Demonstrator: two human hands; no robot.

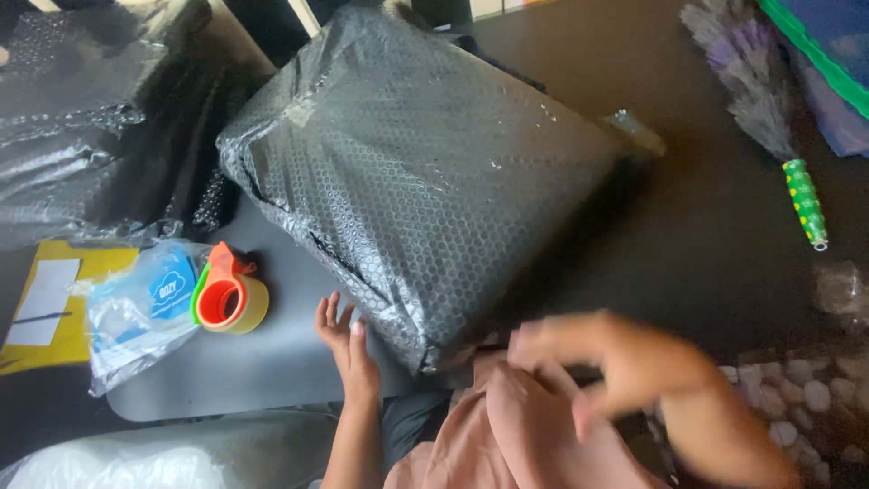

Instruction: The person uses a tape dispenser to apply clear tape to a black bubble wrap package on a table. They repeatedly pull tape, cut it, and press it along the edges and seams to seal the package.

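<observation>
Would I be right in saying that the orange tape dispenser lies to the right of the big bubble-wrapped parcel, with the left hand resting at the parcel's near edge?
Not quite. In the head view the orange tape dispenser lies to the left of the bubble-wrapped parcel, beside a clear plastic bag. The left hand does rest at the parcel's near edge.

Parcel [425, 181]: black bubble wrap, glossy, dimpled, clear tape shiny in patches. Tape roll [231, 299] near table [253, 362] left edge: smooth orange plastic core, yellowish film. Bag [136, 312] beside it: crinkly clear plastic. Table: matt grey, smooth. Duster [756, 91]: fluffy fibres, glossy green plastic handle.
</observation>
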